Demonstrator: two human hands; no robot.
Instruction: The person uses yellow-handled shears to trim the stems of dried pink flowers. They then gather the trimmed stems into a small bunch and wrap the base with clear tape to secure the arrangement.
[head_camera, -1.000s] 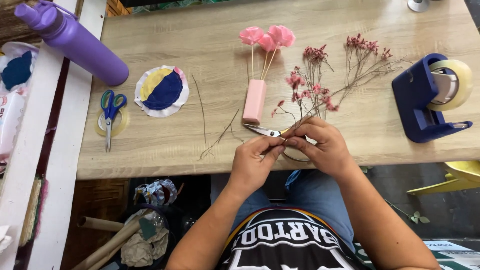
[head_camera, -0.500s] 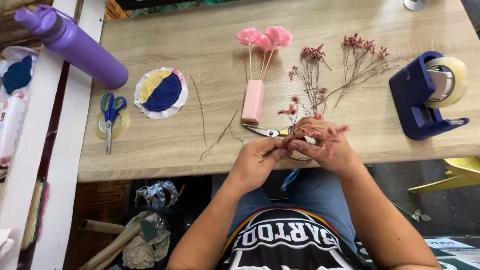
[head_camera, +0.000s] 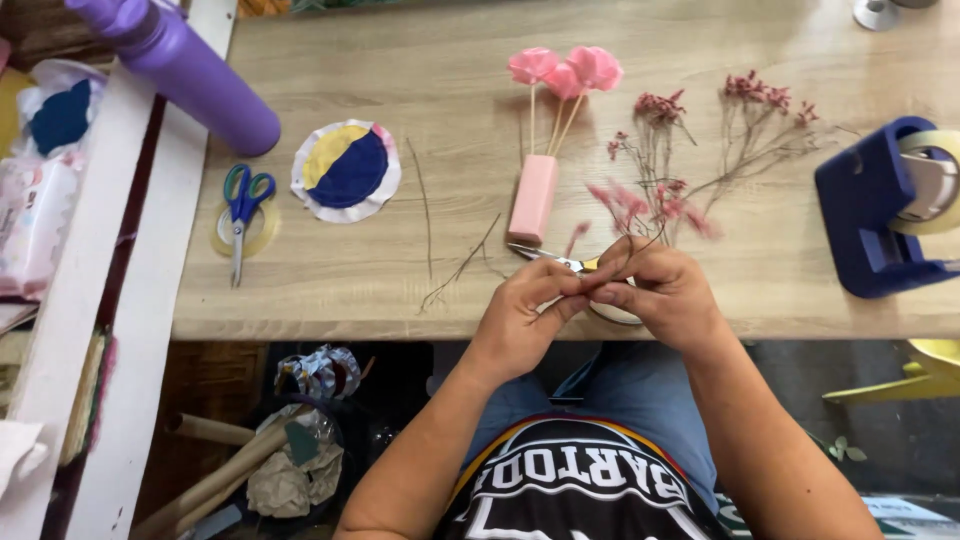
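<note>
Pink sprig (head_camera: 640, 205) above right hand (head_camera: 665, 290)

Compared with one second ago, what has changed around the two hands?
The sprig of dried pink flowers pinched between the left hand and right hand was pulled down toward the table edge, then swung up again; it is blurred now. Both hands stayed together. Small scissors, pink block and tape dispenser did not move.
</note>
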